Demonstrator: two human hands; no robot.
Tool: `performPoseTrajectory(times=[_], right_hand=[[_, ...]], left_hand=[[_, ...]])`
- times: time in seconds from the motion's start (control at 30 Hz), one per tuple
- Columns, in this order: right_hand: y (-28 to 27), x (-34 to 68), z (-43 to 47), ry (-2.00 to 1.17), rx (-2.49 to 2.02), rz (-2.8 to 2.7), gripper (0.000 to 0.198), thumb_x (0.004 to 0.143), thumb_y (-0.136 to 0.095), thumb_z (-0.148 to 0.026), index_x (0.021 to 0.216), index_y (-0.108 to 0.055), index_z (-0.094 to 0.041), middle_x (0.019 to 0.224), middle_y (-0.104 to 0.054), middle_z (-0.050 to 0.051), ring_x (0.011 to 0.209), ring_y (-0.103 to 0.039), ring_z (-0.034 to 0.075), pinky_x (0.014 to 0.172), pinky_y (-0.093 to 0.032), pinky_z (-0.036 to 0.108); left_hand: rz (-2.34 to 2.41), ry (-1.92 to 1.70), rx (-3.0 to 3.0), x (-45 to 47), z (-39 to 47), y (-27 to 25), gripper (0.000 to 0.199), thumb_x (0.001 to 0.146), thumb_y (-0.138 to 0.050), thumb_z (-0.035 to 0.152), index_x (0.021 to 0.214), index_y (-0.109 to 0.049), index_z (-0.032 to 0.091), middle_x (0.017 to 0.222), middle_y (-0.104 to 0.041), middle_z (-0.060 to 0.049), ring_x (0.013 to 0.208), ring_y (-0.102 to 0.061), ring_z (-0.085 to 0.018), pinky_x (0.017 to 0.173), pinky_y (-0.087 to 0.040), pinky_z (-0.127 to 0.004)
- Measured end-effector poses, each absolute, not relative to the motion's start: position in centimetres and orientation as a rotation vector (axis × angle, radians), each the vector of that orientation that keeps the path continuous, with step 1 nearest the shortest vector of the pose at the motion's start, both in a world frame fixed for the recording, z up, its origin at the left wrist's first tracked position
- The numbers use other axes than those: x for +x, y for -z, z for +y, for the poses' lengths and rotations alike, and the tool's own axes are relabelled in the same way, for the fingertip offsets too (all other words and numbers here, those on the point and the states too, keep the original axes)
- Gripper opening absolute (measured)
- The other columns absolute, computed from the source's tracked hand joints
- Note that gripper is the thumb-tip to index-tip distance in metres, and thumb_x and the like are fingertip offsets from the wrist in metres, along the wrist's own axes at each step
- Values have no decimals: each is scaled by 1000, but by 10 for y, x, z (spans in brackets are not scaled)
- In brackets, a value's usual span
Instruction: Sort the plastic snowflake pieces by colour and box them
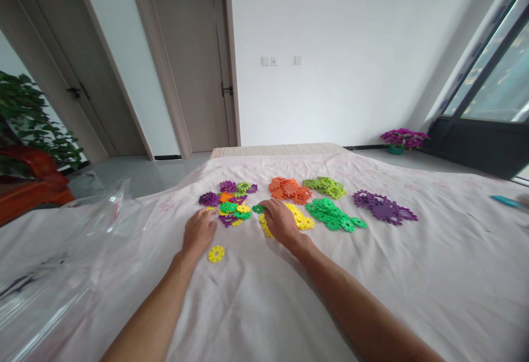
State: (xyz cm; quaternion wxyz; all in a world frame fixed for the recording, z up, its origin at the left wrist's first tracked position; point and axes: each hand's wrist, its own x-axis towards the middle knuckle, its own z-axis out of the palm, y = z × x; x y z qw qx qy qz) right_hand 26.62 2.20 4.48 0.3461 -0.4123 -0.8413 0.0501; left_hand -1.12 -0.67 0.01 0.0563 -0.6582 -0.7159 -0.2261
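Observation:
My right hand (280,220) is closed on a green notched disc (258,209), pinched at the fingertips. It hangs over the pile of yellow notched discs (303,221) and partly hides it. At the near left edge of a mixed pile (227,207) of purple, orange, green and yellow pieces is my left hand (200,230). Its fingers are curled in, with a bit of yellow (210,208) at their tips; whether they grip it is unclear. A single yellow disc (216,253) lies flat on the cloth, just right of my left wrist.
Sorted piles lie further right: orange (289,190), light green (324,186), green (333,215) and purple (384,207) pieces. Clear plastic wrapping (74,263) covers the cloth at left. A blue object (505,201) lies at the right edge of the pale cloth (438,274).

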Motion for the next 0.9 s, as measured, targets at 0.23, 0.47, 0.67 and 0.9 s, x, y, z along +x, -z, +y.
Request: performPoseTrajectory(times=[0.23,0.47,0.67,0.9], right_hand=[[-66,348,64,-90,-1661,-1894,35,87,-47,-15,113,-70,-21,113,-70,8,108,-60,22,90,-43,29],[-73,408,72,-115,-2066,-1670,42,84,-48,-20,117,-72,-29,116,-70,9,110,-61,29,85,-45,36],[-75,406,75,-5,-1913,-1653,38,88,-46,-20,114,-73,-25,120,-68,8,112,-60,25,92,-43,33],[-86,319,42,-158,-1324,-2122,33,86,-49,-11,103,-74,-23,108,-72,3,102,-63,17,89,-45,26]], left_hand=[[-2128,684,-2007,-14,-5,2,37,91,-47,24,124,-64,20,130,-62,-9,122,-55,-21,107,-40,-35],[-2120,701,-2001,-14,-5,4,38,90,-46,23,124,-64,18,131,-61,-11,122,-55,-21,107,-40,-35],[-2120,681,-1994,-14,-5,4,38,90,-47,24,124,-64,19,131,-61,-10,122,-55,-21,107,-40,-34],[-2146,661,-1999,-14,-5,4,39,91,-45,27,125,-63,19,131,-61,-10,125,-53,-22,109,-38,-35]])
